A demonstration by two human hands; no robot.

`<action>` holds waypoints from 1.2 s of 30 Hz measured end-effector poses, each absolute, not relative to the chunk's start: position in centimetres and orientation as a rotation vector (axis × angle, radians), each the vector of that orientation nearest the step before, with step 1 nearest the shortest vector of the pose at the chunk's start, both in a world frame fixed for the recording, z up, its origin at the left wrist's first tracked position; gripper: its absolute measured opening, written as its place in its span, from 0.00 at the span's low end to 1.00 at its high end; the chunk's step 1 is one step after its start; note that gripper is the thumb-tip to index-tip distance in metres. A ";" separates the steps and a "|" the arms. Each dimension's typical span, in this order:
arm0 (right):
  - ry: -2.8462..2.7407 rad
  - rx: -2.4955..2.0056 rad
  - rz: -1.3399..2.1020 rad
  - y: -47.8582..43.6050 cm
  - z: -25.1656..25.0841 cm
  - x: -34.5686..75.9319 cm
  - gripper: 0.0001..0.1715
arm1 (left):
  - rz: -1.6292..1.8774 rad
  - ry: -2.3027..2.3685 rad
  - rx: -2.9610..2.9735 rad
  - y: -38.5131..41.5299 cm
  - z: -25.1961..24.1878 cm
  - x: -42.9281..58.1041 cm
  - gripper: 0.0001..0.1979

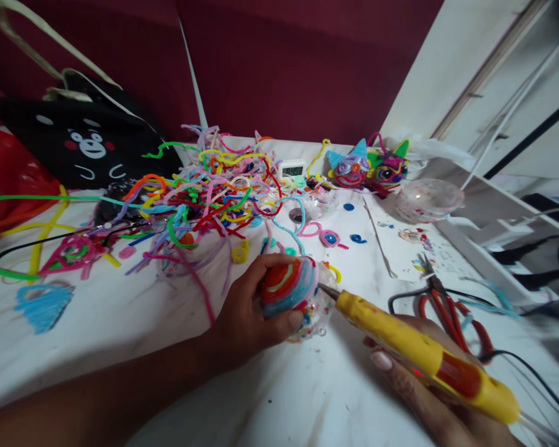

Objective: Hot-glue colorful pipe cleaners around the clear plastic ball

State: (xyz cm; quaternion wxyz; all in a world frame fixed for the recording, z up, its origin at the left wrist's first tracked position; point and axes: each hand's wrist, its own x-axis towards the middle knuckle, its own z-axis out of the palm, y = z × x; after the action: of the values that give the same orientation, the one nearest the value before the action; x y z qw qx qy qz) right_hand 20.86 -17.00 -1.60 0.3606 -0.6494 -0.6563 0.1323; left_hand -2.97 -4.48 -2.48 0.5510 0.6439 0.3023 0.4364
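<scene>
My left hand (261, 310) is closed round a clear rounded plastic shell (323, 304), its thumb in front and fingers behind. Pipe cleaners in orange, blue, pink and lilac form a curved striped patch (286, 288) on the shell's left side. In my right hand (414, 379) is a yellow hot glue gun (400, 341) with a red panel and a small red light. Its dark metal tip points left and meets, or nearly meets, the right edge of the striped patch. Part of the patch is hidden by my left thumb.
A tangled heap of pipe cleaners (214, 192) lies behind my left hand. Pliers with red handles (451, 316) lie to the right, beside a white tray (484, 261) and black cords. Farther back are a clear bowl (428, 198), two colourful faces (351, 167), and a small digital clock (292, 169).
</scene>
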 end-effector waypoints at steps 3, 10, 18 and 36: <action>-1.754 -1.670 0.304 -17.3 -2.1 21.6 0.14 | 1.024 0.726 1.517 -4.5 -2.6 -3.1 0.29; -1.874 -1.652 0.278 -17.6 -2.1 22.2 0.17 | 1.023 0.725 1.526 -4.5 -2.4 -2.9 0.28; -1.863 -1.644 0.295 -17.4 -1.1 21.4 0.10 | 1.040 0.716 1.531 -4.3 -2.3 -2.8 0.28; -1.663 -1.623 0.475 -16.9 -1.4 21.2 0.10 | 1.035 0.725 1.572 -4.4 -2.6 -3.0 0.29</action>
State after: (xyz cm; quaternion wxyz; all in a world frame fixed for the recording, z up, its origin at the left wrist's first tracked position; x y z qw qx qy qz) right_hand 21.23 -16.87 -1.44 0.3756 -0.6343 -0.6497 0.1857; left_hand -2.98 -4.39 -2.56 0.5331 0.6594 0.3041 0.4343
